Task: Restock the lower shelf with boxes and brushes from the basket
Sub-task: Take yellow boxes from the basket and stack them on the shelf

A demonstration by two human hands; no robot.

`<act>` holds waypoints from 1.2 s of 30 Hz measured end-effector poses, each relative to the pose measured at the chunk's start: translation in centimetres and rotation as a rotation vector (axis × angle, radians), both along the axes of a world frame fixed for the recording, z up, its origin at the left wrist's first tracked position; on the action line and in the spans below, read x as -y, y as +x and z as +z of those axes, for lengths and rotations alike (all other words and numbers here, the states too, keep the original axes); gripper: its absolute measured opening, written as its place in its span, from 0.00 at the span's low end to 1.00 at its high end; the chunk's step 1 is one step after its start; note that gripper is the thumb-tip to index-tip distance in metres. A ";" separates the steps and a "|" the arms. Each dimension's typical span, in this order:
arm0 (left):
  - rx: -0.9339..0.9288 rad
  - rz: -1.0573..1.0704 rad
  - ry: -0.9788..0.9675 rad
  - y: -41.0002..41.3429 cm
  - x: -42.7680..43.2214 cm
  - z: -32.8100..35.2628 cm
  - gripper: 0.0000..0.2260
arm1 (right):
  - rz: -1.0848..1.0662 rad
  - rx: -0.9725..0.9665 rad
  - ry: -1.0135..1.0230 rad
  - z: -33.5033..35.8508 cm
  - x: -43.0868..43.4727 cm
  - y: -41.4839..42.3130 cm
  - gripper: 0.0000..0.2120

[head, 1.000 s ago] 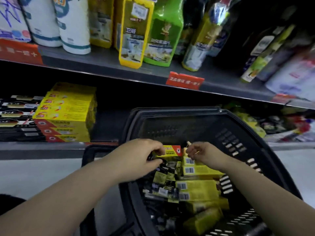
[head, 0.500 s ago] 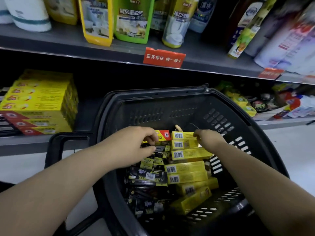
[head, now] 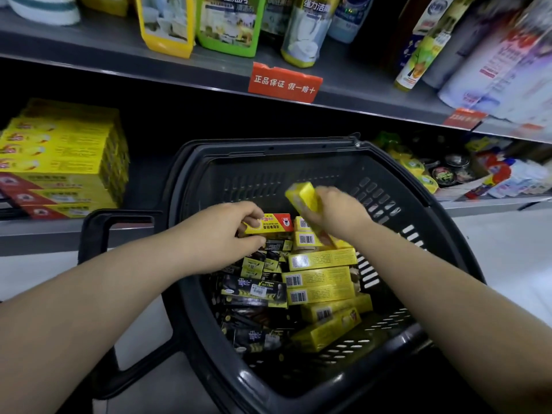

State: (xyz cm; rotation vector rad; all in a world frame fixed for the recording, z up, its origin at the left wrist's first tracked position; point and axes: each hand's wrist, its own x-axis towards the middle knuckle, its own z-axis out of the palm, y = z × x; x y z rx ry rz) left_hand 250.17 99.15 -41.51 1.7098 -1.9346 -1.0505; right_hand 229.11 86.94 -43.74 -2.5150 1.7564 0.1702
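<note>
Two probably light, stiff cartons near the basket's [head: 268,144] far wall: left hand [head: 227,231] pinches the red-ended box [head: 271,224], right hand [head: 337,213] grasps the tilted yellow box [head: 301,195]; best held across long sides.

The lower shelf [head: 35,237] carries a stack of yellow boxes [head: 59,156] at its left end. Round tins [head: 445,174] and loose packets lie at its right end. The upper shelf [head: 113,49] carries upright pouches [head: 230,28] and bottles [head: 418,55]. A red label [head: 285,83] is fixed to its front edge.
</note>
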 end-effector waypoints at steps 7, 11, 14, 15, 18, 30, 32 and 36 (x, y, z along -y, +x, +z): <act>-0.466 0.200 0.179 -0.7 -0.2 0.5 0.23 | -0.053 0.709 0.429 6.1 -6.2 5.1 0.15; -0.577 0.367 0.240 -0.7 0.1 -0.1 0.19 | -0.038 0.824 0.579 6.3 -6.8 5.5 0.15; -0.690 0.428 0.311 -0.5 0.3 -0.1 0.21 | 0.015 0.720 0.751 5.3 -5.7 3.9 0.10; -0.717 0.432 0.329 -0.5 0.3 0.0 0.21 | 0.048 0.582 0.783 4.5 -5.2 3.3 0.08; -0.735 0.417 0.363 -0.4 0.3 0.0 0.21 | 0.192 -0.136 0.893 1.4 -4.2 1.0 0.16; -0.780 0.398 0.440 -0.2 0.4 0.2 0.22 | 0.457 -0.807 1.087 -4.5 -5.9 0.6 0.29; -0.806 0.402 0.443 -0.1 0.5 0.1 0.20 | 0.357 -0.659 1.024 -2.2 -5.0 1.1 0.31; -0.847 0.452 0.429 -0.3 0.6 0.2 0.19 | 0.133 0.039 0.822 3.0 -3.3 0.8 0.28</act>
